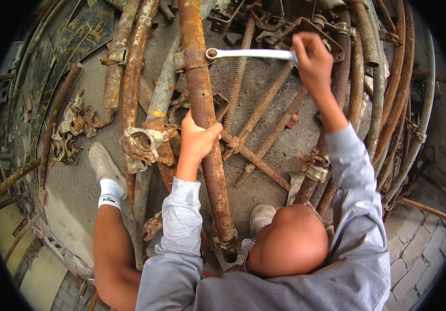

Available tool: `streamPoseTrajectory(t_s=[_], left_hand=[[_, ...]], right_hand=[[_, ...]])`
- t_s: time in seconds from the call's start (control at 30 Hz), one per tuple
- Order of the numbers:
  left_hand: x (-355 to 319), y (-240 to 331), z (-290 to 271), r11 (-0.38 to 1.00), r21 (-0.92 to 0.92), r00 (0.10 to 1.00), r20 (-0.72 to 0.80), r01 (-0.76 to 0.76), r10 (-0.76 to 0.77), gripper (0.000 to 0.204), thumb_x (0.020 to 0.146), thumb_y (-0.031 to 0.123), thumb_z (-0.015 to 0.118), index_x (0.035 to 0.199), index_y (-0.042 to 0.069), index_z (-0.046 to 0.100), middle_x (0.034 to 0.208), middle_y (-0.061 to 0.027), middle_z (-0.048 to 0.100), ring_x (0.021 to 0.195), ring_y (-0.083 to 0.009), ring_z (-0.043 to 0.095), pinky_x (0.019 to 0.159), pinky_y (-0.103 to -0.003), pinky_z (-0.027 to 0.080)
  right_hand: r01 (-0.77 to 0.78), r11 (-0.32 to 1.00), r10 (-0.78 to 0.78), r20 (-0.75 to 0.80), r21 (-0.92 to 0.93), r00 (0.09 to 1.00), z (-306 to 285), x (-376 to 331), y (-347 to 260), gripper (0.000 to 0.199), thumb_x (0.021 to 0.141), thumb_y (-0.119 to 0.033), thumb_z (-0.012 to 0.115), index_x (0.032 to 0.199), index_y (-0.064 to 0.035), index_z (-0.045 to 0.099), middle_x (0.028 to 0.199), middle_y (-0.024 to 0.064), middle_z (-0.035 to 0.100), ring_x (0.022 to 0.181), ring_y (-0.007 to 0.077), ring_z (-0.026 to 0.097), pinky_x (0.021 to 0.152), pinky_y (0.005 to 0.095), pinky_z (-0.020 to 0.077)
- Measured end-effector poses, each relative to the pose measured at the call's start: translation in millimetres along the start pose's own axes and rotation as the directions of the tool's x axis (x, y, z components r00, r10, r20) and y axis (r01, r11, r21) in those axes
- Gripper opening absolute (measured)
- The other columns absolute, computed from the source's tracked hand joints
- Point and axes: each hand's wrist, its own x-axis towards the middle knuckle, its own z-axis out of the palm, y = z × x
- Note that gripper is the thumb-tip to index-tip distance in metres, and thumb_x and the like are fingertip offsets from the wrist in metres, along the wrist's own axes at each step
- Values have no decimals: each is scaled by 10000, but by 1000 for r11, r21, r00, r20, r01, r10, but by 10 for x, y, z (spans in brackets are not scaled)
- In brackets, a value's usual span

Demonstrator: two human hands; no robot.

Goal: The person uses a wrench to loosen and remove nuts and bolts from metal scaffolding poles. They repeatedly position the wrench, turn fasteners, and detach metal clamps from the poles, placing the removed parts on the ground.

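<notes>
The left hand [198,137] is wrapped around a rusty pipe [204,124], gripping it about midway along its visible length. The pipe runs nearly straight up and down the view, from the top edge to between the knees, leaning a little to the right toward the bottom. The right hand [311,57] is clenched on the handle end of a silver wrench [249,53], arm stretched well forward and to the right.

The wrench lies almost level, at right angles to the pipe. Its ring end [212,53] sits against the pipe's right side, at a rusty clamp [191,61] on the pipe, well above the left hand. So the handle points away from the pipe to the right, and the right hand is at the far end of it.

Under all this is a concrete floor [280,150] strewn with other rusty pipes, threaded rods [264,106] and loose couplers [141,145]. A white shoe [103,166] stands left of the pipe.
</notes>
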Motion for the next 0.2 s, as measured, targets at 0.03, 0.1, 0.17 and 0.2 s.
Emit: streamPoseTrajectory(t_s=[0.03,0.1,0.17,0.2], left_hand=[[-15,-5,-36,1000,3,1000,-10,2,-2,307,814,-9,710,1078,-1,553,852,-69,643,651,-170,643,590,-333,515],[-4,-2,-18,1000,3,1000,-5,-2,2,301,815,-3,709,1075,5,556,851,-68,644,655,-170,648,590,-331,516],[15,-22,-77,997,71,999,-27,-25,27,324,812,0,709,1099,8,559,853,-77,646,660,-175,660,617,-348,539],[38,-42,-25,996,84,999,-4,-37,38,335,810,2,709,1111,10,561,854,-81,647,663,-178,666,631,-356,550]], right_hand=[[2,997,2,-57,73,998,193,204,-8,238,1019,-237,667,1048,-1,682,809,67,730,734,114,682,677,268,535],[15,999,-20,-110,-45,994,548,731,170,228,998,-269,698,1105,-68,702,915,79,768,823,175,728,750,327,559],[-18,998,17,-6,-65,1000,1278,1286,84,340,931,-296,674,1167,-54,708,1000,192,748,948,341,721,837,444,570],[-30,993,35,42,-114,999,1637,1623,23,402,898,-310,663,1198,-47,710,1042,249,738,1010,424,718,880,502,576]])
